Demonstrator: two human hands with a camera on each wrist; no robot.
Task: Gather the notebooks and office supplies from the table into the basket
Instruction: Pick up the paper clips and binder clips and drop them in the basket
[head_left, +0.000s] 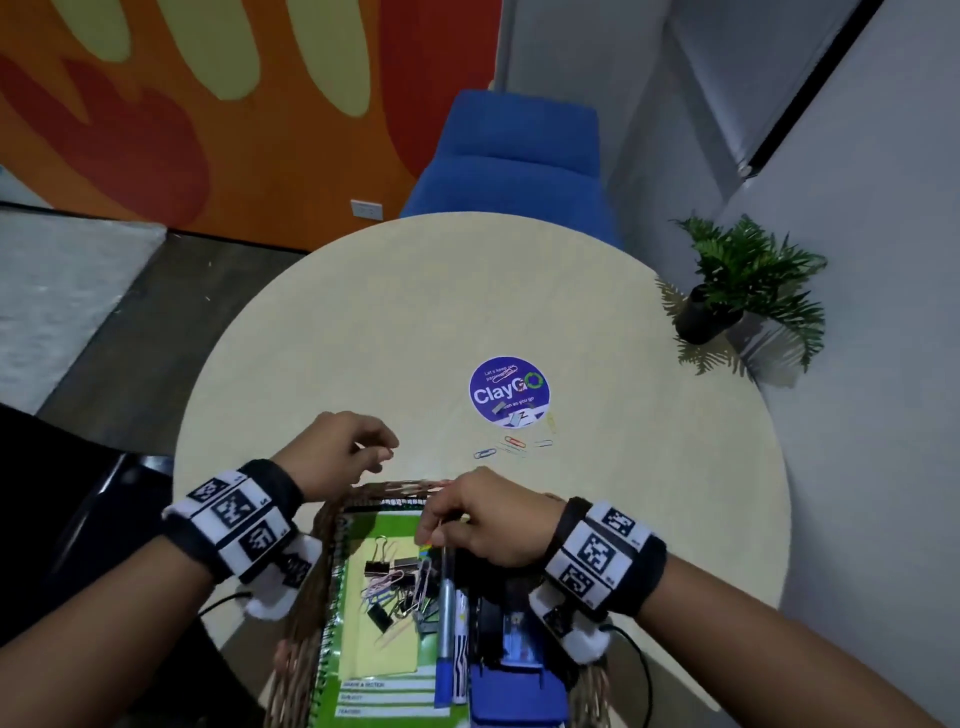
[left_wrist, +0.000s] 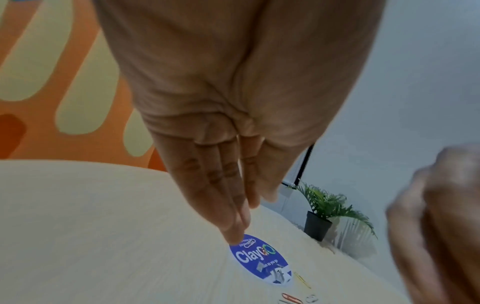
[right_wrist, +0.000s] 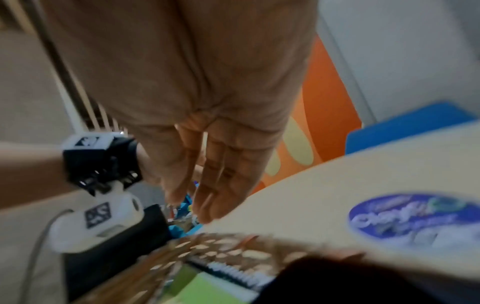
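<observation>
A round pale wooden table (head_left: 363, 322) fills the head view. At its 6 o'clock edge sits a brown woven wicker basket (head_left: 301, 613). Inside lies a green spiral-bound notebook (head_left: 363, 519) with a yellow pad, and on it a heap of black binder clips and paper clips (head_left: 397, 584). To the right of that heap lie a blue-capped marker pen (head_left: 444, 634) and a blue stapler-like object (head_left: 511, 691).

The right hand (head_left: 480, 519) hangs over the basket's far rim, fingers pointing down and bunched over the marker's tip; whether they pinch anything cannot be told. In the right wrist view its fingers (right_wrist: 223, 176) look fairly straight, though blurred.

The left hand (head_left: 332, 454) hovers above the table at 11 o'clock from the basket, fingers loosely curled, holding nothing visible; the left wrist view shows its fingers (left_wrist: 221, 185) extended together.

Near the table's centre is a round purple sticker (head_left: 509, 392) with a small clip on it. Several coloured paper clips (head_left: 514, 444) lie loose just below it, at 1 o'clock from the basket.
</observation>
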